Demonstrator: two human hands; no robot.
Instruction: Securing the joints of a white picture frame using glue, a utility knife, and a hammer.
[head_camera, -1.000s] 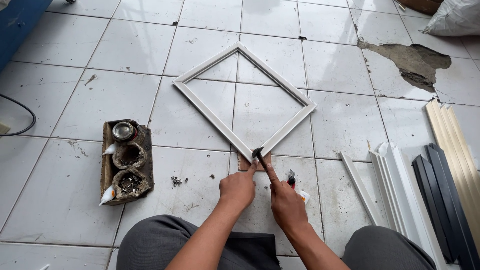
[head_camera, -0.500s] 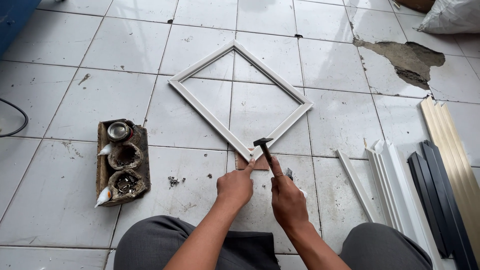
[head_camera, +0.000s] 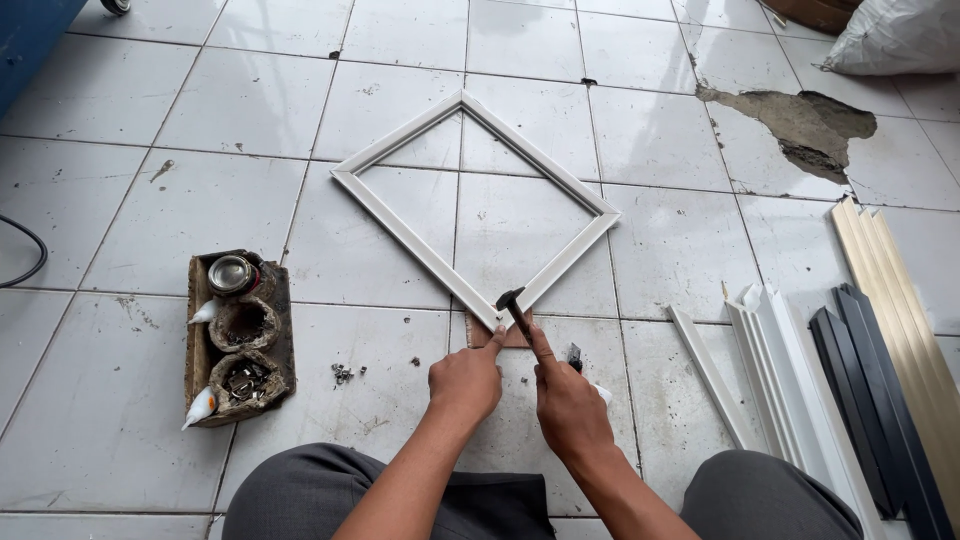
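Note:
A white square frame (head_camera: 400, 235) lies on the tiled floor like a diamond, one corner pointing at me. That near corner rests on a small brown board (head_camera: 485, 335). My right hand (head_camera: 568, 405) grips a small hammer (head_camera: 513, 306), its dark head raised just over the near corner. My left hand (head_camera: 466, 380) is curled with its fingers pinched at the frame's near corner; what it pinches is hidden.
A brown holder (head_camera: 238, 340) with a tin and cups of small fasteners stands at the left. Loose fasteners (head_camera: 343, 373) lie on the floor. White, black and cream moulding strips (head_camera: 850, 370) lie at the right. A broken floor patch (head_camera: 800, 125) is far right.
The hammer head has been bobbing over the frame's near corner, lifted slightly from a second ago. Both hands have stayed at the corner.

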